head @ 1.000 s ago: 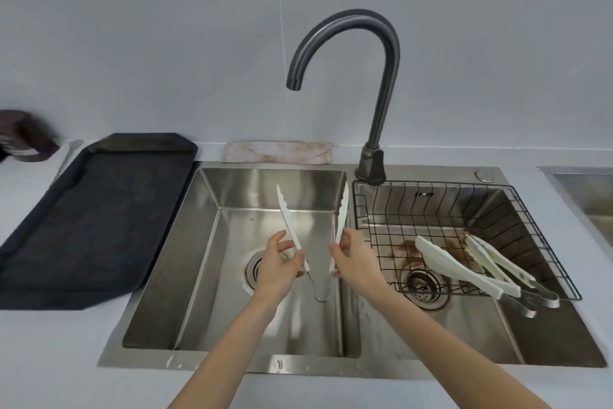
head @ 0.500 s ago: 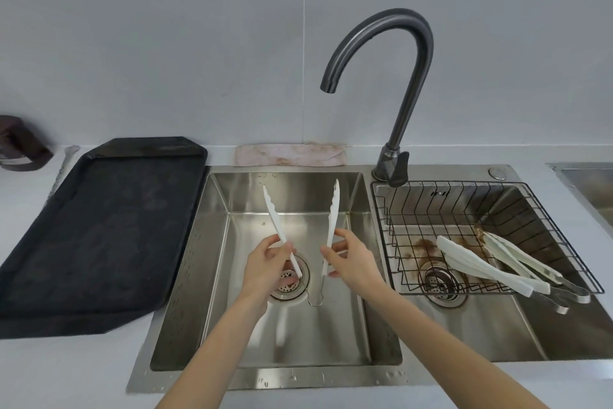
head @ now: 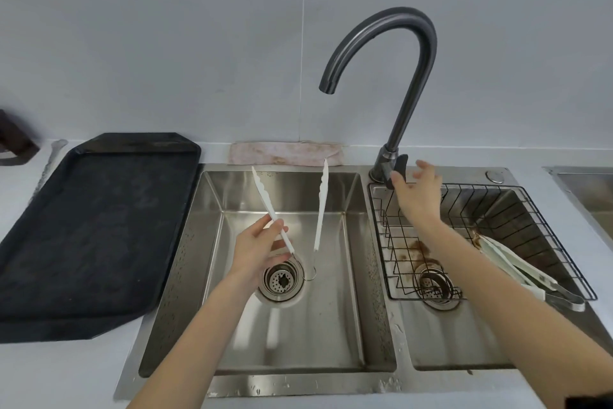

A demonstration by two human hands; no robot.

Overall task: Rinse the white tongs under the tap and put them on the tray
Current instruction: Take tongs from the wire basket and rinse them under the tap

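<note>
**Tongs held over left basin, right hand at tap lever**

White tongs (head: 320, 209): held splayed in a V above the left basin (head: 331, 325), serrated tips pointing away toward the wall, metal hinge loop low near the drain (head: 281, 281). Only the left arm of the tongs is gripped; the right arm hangs free, touching nothing visible.

Left hand (head: 255, 251): fingers curled round the left tong arm about midway along its length, thumb beneath it. Hand sits over the drain area, above the basin floor.

Right hand (head: 416, 193): apart from the tongs, reaching to the base of the tap (head: 398, 87). Fingers spread and loosely extended, holding nothing; the thumb side is at the dark lever (head: 398, 170). Contact with the lever cannot be confirmed because of motion blur.

Tap: dark gooseneck, spout opening over the left basin, right of the tong tips. No water stream visible.

Tray (head: 93, 229): black, flat on the table left of the sink, just beside the basin edge.

Right basin: wire rack (head: 517, 209) holding more white tongs (head: 510, 262), with brown staining near its drain.

Folded cloth (head: 285, 153) lies behind the left basin against the wall.
</note>
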